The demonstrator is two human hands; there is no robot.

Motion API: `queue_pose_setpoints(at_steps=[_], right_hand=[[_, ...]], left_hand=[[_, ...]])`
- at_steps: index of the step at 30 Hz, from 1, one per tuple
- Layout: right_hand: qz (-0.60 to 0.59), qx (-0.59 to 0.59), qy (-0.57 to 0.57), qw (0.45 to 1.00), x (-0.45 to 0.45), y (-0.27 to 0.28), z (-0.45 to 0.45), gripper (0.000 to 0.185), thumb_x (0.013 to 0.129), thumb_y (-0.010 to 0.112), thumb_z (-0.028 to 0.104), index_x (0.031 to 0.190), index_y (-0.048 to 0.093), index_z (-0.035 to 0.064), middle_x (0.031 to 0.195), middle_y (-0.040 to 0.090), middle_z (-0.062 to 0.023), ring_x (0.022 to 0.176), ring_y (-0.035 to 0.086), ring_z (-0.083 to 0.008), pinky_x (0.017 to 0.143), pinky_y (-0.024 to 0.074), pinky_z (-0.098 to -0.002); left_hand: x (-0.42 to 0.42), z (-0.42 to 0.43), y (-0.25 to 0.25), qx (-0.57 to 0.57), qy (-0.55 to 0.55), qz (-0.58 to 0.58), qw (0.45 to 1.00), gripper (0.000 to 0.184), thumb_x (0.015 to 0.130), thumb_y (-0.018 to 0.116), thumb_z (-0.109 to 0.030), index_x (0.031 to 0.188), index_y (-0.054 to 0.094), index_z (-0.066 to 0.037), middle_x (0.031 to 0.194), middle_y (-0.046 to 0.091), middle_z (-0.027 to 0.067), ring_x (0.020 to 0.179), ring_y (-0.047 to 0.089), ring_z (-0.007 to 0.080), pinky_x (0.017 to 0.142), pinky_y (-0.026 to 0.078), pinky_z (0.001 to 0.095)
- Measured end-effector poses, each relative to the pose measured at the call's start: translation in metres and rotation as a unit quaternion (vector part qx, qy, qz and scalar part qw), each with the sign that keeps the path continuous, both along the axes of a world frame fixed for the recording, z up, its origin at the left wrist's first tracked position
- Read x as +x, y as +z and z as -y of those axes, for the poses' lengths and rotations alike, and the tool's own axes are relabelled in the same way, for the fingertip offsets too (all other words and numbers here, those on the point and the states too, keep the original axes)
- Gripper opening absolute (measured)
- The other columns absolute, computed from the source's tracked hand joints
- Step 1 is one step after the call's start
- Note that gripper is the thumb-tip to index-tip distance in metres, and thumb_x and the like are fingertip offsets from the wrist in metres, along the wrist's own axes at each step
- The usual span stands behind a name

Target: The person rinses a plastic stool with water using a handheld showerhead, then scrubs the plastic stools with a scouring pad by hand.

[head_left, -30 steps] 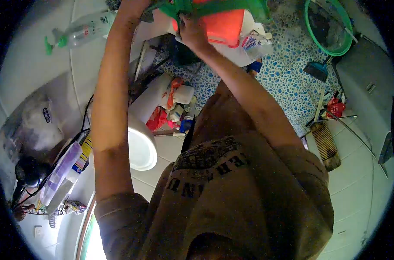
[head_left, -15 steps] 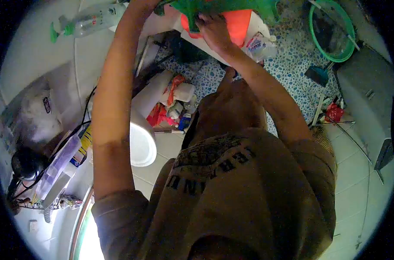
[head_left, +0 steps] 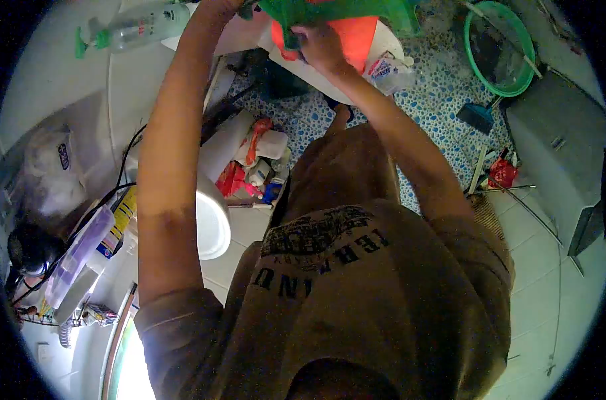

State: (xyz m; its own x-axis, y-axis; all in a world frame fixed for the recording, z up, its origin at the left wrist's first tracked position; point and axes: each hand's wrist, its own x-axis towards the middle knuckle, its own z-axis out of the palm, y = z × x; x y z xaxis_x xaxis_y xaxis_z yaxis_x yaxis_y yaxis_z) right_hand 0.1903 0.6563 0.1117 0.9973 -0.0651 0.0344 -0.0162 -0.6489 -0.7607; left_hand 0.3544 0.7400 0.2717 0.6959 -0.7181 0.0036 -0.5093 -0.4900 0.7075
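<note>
A green plastic piece (head_left: pixel 356 15) with a leg-like part hanging down crosses the top edge; most of it is cut off. My left hand (head_left: pixel 224 5) is at the top edge beside its left end, with the fingers out of sight. Against the green leg, my right hand (head_left: pixel 322 48) has its fingers curled and partly blurred. Whatever lies in those fingers cannot be made out. Behind this hand is a bright orange-red surface (head_left: pixel 356 39), over a white rounded surface (head_left: pixel 388 41). A crumpled clear plastic bag (head_left: pixel 391 75) sits at the white edge.
On the left are a spray bottle (head_left: pixel 146 30), a dark round object (head_left: pixel 33 250) and a white bowl-like rim (head_left: pixel 213 230). Packets and small containers (head_left: pixel 260 150) are heaped nearby. At right, a green-rimmed basin (head_left: pixel 531 50), a broom (head_left: pixel 476 117) and a grey bin-like box (head_left: pixel 550 153) stand on pebble-patterned floor.
The whole view has shifted slightly, so things appear a little further left. My right hand has moved slightly along the green leg. My left hand stays at the top edge.
</note>
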Motion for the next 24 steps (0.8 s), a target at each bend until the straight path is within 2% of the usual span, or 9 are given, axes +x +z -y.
queue_pose_setpoints(at_steps=[7,13,14,16,18,20,22,23,24], right_hand=[[-0.036,0.020,-0.097,0.994,-0.034,0.031,-0.019,0.030,0.081,0.058,0.010,0.110,0.065,0.0086,0.101,0.062,-0.0174,0.092,0.060,-0.0357,0.076,0.0513,-0.0440],[0.068,-0.123,-0.048,0.989,0.036,-0.045,-0.001,0.035,0.078,0.060,0.014,0.112,0.063,0.0090,0.093,0.065,-0.0128,0.093,0.059,-0.0364,0.082,0.0488,-0.0455],[0.084,0.126,-0.044,0.987,0.025,-0.050,0.034,0.030,0.082,0.059,0.013,0.112,0.060,0.0068,0.092,0.061,-0.0119,0.086,0.058,-0.0314,0.075,0.0480,-0.0419],[0.090,0.589,-0.016,0.803,0.004,-0.050,0.080,0.021,0.091,0.057,0.012,0.110,0.055,0.0025,0.089,0.055,-0.0100,0.071,0.055,-0.0213,0.061,0.0465,-0.0348],[0.147,0.607,-0.032,0.780,0.002,-0.027,0.072,0.023,0.091,0.058,0.012,0.112,0.055,0.0025,0.091,0.056,-0.0099,0.073,0.055,-0.0217,0.063,0.0475,-0.0358],[0.271,0.636,-0.056,0.721,0.011,0.010,0.061,0.028,0.091,0.059,0.013,0.116,0.054,0.0023,0.097,0.057,-0.0098,0.078,0.056,-0.0224,0.068,0.0497,-0.0379],[0.307,0.267,-0.063,0.912,0.011,0.003,0.029,0.027,0.087,0.058,0.016,0.111,0.060,0.0053,0.097,0.062,-0.0111,0.086,0.059,-0.0293,0.075,0.0498,-0.0440],[0.225,-0.170,-0.046,0.958,0.003,-0.016,0.011,0.027,0.082,0.057,0.020,0.104,0.067,0.0083,0.095,0.066,-0.0125,0.091,0.061,-0.0359,0.081,0.0489,-0.0491],[0.223,-0.172,-0.048,0.958,0.006,-0.026,0.028,0.027,0.082,0.057,0.020,0.104,0.067,0.0083,0.095,0.066,-0.0125,0.091,0.061,-0.0359,0.081,0.0489,-0.0491]], left_hand=[[-0.014,0.004,0.013,-0.144,0.054,-0.220,0.963,0.058,0.087,0.066,-0.019,0.139,0.043,-0.011,0.151,0.028,0.0068,0.136,0.032,0.0258,0.105,0.037,0.0389],[-0.006,-0.003,0.001,0.029,-0.029,0.070,0.997,0.057,0.089,0.063,-0.011,0.142,0.041,-0.014,0.152,0.025,0.0062,0.139,0.028,0.0242,0.099,0.043,0.0358],[-0.016,0.003,0.012,-0.055,0.028,-0.072,0.995,0.057,0.088,0.064,-0.012,0.141,0.042,-0.013,0.152,0.026,0.0069,0.140,0.026,0.0253,0.103,0.039,0.0372],[-0.020,-0.002,0.012,-0.138,0.092,-0.218,0.962,0.057,0.088,0.064,-0.014,0.141,0.042,-0.013,0.152,0.026,0.0076,0.141,0.024,0.0264,0.107,0.036,0.0386],[-0.009,-0.013,-0.002,0.024,0.005,0.049,0.999,0.059,0.086,0.067,-0.017,0.140,0.043,-0.012,0.150,0.028,0.0107,0.141,0.022,0.0282,0.111,0.028,0.0413],[0.000,-0.001,-0.015,-0.048,-0.016,0.022,0.998,0.060,0.085,0.068,-0.019,0.139,0.044,-0.011,0.149,0.030,0.0111,0.141,0.022,0.0293,0.112,0.027,0.0423],[-0.001,0.002,-0.014,-0.111,-0.038,-0.007,0.993,0.061,0.085,0.069,-0.021,0.139,0.044,-0.011,0.149,0.031,0.0115,0.141,0.022,0.0305,0.113,0.026,0.0434],[-0.004,0.001,-0.009,-0.043,-0.009,0.029,0.999,0.062,0.084,0.070,-0.023,0.139,0.044,-0.010,0.149,0.031,0.0110,0.141,0.022,0.0313,0.113,0.026,0.0441],[-0.004,0.002,-0.006,0.022,0.014,0.064,0.998,0.064,0.083,0.070,-0.025,0.139,0.044,-0.010,0.150,0.030,0.0105,0.141,0.022,0.0321,0.113,0.025,0.0449]])
